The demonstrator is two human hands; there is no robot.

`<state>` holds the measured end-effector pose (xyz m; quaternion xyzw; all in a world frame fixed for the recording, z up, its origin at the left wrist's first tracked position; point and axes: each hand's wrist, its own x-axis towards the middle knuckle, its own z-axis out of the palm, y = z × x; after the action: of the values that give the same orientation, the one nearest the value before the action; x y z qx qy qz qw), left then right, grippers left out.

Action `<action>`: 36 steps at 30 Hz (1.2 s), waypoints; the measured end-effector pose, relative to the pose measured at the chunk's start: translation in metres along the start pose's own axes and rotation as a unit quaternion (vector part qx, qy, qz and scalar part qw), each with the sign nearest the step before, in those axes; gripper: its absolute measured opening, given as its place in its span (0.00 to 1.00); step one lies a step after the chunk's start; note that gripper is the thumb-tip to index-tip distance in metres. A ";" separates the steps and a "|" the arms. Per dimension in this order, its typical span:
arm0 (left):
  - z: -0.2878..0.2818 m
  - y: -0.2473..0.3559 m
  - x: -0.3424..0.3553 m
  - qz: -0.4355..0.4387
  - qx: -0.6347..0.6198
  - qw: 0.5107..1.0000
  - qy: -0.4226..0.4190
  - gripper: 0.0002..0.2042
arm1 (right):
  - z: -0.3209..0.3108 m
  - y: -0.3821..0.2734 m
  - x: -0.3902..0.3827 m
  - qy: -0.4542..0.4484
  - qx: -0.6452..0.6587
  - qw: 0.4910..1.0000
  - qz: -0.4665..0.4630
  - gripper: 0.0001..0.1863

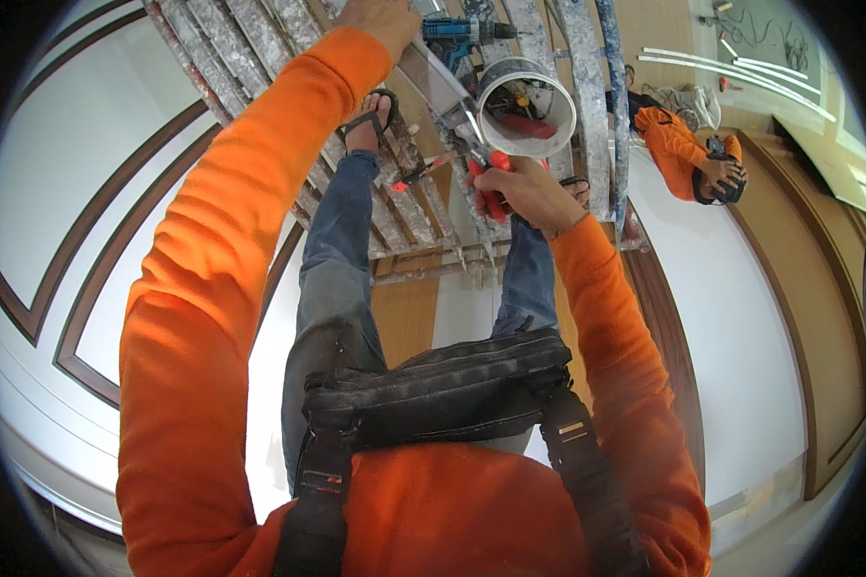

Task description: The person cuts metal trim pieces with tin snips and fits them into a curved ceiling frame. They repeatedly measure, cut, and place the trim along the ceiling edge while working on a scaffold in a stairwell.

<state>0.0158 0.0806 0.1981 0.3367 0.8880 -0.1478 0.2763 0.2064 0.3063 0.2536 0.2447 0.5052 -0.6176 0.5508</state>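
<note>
My left hand (375,21) grips a long pale metal strip (435,77) that slants down toward my right hand (524,197). That right hand is closed around red-handled snips (494,173), whose jaws are at the strip's lower end; whether they bite on it I cannot tell. Behind the strip lies a teal cordless drill (449,31). A white bucket (565,111) holding assorted tools stands just above my right hand. A small red-and-black tool (412,181) rests on the paint-spattered planks to the left of the snips.
My feet in sandals are on the slatted platform (241,58) above the floor. At the right, a co-worker in orange (674,149) is below near brown boards (789,250), several white strips (770,82) and cables (760,38). White panels with dark trim (87,221) are at the left.
</note>
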 end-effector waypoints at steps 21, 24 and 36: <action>0.005 0.004 -0.013 0.048 -0.081 0.992 0.087 0.12 | 0.019 -0.003 0.001 -0.085 0.042 0.994 0.050 0.16; 0.000 0.006 -0.020 0.043 -0.058 0.996 0.045 0.11 | 0.027 -0.005 -0.006 -0.070 0.092 0.991 0.072 0.17; 0.002 0.012 -0.025 -0.009 -0.038 0.997 0.065 0.10 | 0.029 0.001 0.005 -0.078 0.056 0.992 0.082 0.15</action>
<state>0.0404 0.0750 0.2105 0.3265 0.9120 -0.0948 0.2294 0.2139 0.2784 0.2599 0.2668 0.4032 -0.6150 0.6229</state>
